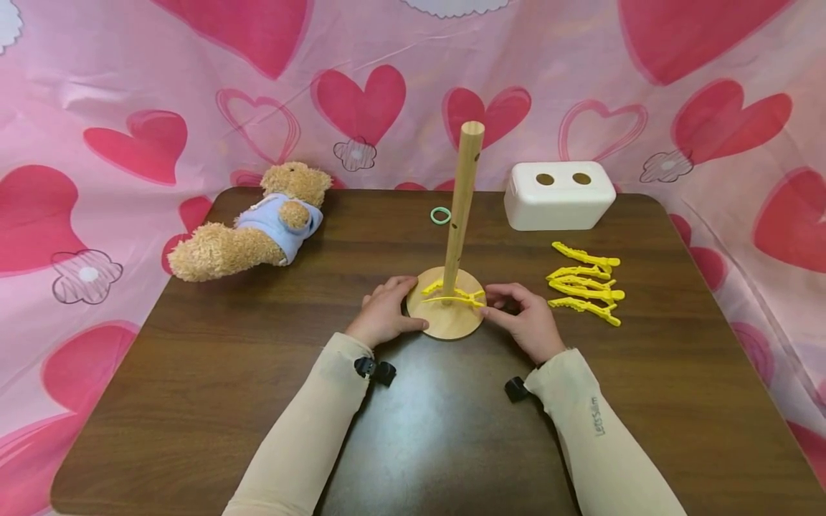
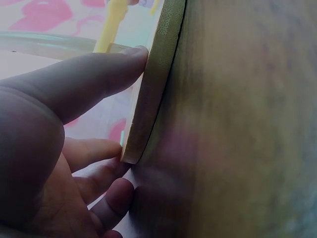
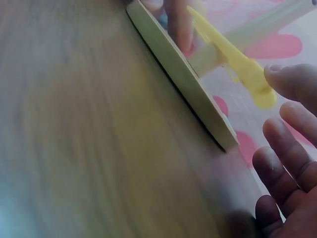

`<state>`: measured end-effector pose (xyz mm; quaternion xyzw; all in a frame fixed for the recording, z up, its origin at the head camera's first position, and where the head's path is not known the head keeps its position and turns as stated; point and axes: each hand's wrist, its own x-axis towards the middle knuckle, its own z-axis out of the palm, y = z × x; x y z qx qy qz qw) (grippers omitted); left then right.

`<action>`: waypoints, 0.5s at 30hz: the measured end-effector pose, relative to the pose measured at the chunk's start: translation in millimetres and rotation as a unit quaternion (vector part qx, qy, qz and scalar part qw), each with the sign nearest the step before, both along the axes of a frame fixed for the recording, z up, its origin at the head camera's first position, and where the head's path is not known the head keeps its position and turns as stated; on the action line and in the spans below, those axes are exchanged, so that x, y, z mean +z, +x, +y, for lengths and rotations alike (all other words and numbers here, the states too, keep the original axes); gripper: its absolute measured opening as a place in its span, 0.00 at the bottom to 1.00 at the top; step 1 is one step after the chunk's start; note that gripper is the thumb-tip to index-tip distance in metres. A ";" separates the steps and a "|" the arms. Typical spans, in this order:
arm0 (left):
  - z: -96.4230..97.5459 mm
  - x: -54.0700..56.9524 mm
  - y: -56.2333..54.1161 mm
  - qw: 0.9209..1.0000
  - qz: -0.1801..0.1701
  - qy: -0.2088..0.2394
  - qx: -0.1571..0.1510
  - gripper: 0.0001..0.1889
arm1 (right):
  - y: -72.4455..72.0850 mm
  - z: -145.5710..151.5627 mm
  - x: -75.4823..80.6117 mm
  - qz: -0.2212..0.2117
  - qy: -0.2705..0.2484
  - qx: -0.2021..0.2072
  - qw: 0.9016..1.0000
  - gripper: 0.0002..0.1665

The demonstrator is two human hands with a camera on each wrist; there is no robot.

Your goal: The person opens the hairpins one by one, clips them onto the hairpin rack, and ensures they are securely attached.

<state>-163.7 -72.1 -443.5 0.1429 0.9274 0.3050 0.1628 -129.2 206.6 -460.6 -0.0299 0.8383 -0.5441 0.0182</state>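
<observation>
A round wooden base [image 1: 445, 326] carries an upright wooden pole [image 1: 462, 201]. My left hand [image 1: 386, 312] holds the base's left side, its thumb [image 2: 126, 67] on the near rim and its fingers on the far rim. Low on the pole sits a yellow alligator hair clip [image 1: 445, 299], one long arm in front of the pole and one behind. My right hand [image 1: 525, 319] is at the clip's right end. In the right wrist view its thumb [image 3: 287, 79] overlaps the clip's end [image 3: 260, 91], while the other fingers are spread apart from it.
Several yellow hair clips [image 1: 584, 287] lie in a column to the right. A white box [image 1: 560, 204] with two holes stands at the back right. A green ring [image 1: 441, 216] lies behind the base. A teddy bear [image 1: 264, 226] in a blue top lies at the back left.
</observation>
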 end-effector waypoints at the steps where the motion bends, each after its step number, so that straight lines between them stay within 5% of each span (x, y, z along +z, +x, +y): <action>1: 0.0 -0.2 0.0 1.000 0.002 -0.001 0.000 0.48 | 0.6 2.0 0.1 0.000 0.001 -0.001 1.000 0.26; 15: -0.4 -3.0 0.8 1.000 0.007 -0.001 0.004 0.48 | 16.4 35.4 8.0 0.004 0.055 -0.072 0.996 0.29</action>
